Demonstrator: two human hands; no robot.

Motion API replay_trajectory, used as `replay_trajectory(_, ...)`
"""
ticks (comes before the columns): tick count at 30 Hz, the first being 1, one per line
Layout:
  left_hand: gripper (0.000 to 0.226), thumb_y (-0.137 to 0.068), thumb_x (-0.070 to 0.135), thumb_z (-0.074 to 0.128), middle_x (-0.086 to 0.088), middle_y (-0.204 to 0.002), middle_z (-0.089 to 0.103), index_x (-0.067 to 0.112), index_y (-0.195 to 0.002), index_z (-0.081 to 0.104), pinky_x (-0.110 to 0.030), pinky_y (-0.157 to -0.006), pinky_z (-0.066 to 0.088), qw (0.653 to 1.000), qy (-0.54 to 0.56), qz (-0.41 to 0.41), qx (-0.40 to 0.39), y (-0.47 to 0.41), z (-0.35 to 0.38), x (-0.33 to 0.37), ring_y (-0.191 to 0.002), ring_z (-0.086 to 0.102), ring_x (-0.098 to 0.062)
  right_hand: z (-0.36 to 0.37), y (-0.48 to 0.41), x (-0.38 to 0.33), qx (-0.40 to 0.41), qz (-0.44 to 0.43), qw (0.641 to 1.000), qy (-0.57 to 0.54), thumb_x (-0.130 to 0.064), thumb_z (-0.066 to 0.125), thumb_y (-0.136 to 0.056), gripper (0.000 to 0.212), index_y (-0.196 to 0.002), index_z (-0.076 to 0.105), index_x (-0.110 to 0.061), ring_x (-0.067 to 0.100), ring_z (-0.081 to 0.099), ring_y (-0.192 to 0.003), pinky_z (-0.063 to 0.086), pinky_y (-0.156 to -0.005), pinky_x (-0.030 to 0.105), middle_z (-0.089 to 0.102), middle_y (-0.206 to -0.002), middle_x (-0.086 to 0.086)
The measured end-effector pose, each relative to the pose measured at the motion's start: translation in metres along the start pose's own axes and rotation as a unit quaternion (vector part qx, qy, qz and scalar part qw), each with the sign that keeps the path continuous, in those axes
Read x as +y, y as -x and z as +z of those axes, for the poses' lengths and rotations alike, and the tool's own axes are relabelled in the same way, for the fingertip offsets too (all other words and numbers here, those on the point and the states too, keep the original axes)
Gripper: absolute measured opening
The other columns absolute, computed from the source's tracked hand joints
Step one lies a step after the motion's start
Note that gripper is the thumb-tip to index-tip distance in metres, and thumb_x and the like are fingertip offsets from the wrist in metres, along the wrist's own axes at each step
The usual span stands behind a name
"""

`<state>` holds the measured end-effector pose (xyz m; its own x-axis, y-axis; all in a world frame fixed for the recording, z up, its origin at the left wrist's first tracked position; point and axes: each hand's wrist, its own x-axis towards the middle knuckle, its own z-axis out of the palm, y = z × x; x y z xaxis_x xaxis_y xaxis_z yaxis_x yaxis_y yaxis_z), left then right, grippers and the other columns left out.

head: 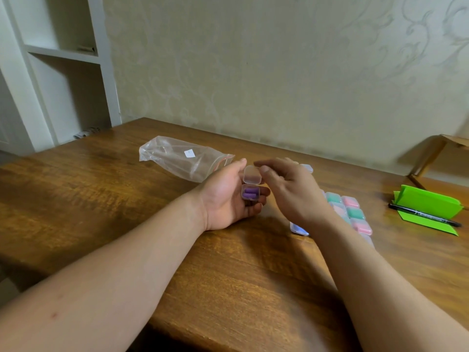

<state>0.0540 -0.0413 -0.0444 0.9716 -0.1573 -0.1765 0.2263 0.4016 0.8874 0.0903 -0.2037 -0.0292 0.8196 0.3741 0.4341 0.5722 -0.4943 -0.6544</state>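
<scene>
Centrally in the frame, the left hand (223, 196) lies palm up just above the wooden table (101, 199), its fingers curled under a small clear case (250, 193) that rests across them. The case's lid (251, 174) stands open, hinged toward the top of the frame, and purple earplugs (250, 192) show in the lower half. The right hand (291, 189) hovers just right of the case with fingers loose and spread, gripping nothing; its thumb tip sits right by the lid's edge, but I cannot tell if it touches.

Beyond the left hand, toward upper centre, a clear plastic bag (182, 158) lies flat, its mouth near the fingertips. Under and beside the right forearm a cluster of pink and green cases (351, 209) sits packed edge to edge, with a bluish case (298, 228) at its lower left corner. At the right edge of the frame a folded green paper (429, 203) lies with a black pen (426, 215) across it, well apart from the hands.

Bare wood fills the left of the frame out to the table's left edge, and also lies between the forearms down to the near edge at bottom centre. The far edge meets the wall.
</scene>
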Motion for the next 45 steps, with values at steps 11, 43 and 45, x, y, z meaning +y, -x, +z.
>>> replay_trajectory(11, 0.067, -0.114, 0.052, 0.029, -0.015, -0.097, 0.067, 0.0, -0.151, 0.05, -0.037, -0.079, 0.055, 0.999, 0.045, 0.005, 0.004, -0.002, -0.009, 0.006, -0.08, 0.065, -0.024, 0.007, 0.009, -0.006, -0.071, -0.045, 0.993, 0.081, -0.036, 0.077, -0.091, 0.016, -0.1, 0.064, -0.036, -0.002, 0.06, -0.096, 0.045, -0.073, 0.019, 0.07, -0.106, -0.017)
replay_trajectory(43, 0.023, -0.112, 0.007, 0.051, -0.009, -0.093, 0.067, 0.001, -0.128, 0.067, -0.037, -0.079, 0.067, 0.997, -0.051, 0.061, 0.0, 0.006, -0.001, -0.001, -0.093, 0.072, -0.023, 0.006, 0.006, 0.006, -0.034, -0.087, 0.99, 0.102, -0.03, 0.078, -0.088, 0.045, -0.13, 0.061, -0.029, 0.004, 0.058, -0.116, 0.048, -0.09, 0.02, 0.065, -0.123, -0.016)
replay_trajectory(45, 0.027, -0.112, 0.009, 0.053, -0.011, -0.097, 0.064, -0.004, -0.134, 0.064, -0.039, -0.08, 0.067, 0.996, -0.067, 0.061, 0.003, 0.007, 0.001, -0.001, -0.095, 0.069, -0.023, 0.005, 0.006, 0.004, -0.042, -0.088, 0.99, 0.103, -0.029, 0.077, -0.088, 0.043, -0.129, 0.062, -0.029, 0.005, 0.059, -0.114, 0.05, -0.092, 0.025, 0.067, -0.12, -0.015)
